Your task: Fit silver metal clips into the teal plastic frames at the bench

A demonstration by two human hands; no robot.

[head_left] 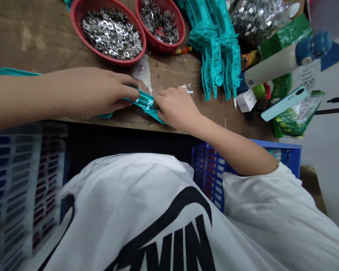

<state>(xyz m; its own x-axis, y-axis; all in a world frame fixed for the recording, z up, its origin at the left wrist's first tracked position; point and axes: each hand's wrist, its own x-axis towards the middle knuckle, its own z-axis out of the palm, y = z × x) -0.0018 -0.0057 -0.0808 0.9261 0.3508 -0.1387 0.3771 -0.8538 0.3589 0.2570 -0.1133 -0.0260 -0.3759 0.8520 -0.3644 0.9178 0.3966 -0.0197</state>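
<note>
A teal moulded plastic part [145, 101] lies at the front edge of the wooden table, with its middle showing between my two hands. My left hand [113, 90] is closed on its left portion, thumb and fingers gripping the side. On the other end, the bent fingers of my right hand [176, 109] press against the part; whether a small metal piece is under them is hidden. Just beyond my hands stand a large red basket [109, 60] and a smaller red basket [161, 47], both filled with small shiny metal pieces.
More teal plastic parts [211, 56] lie stacked at the back right. Beside them are a white bottle [271, 64], a small white box [246, 101] and a phone [284, 104]. A few loose metal pieces [188, 87] lie near my right hand. Crates [206, 165] stand below the table.
</note>
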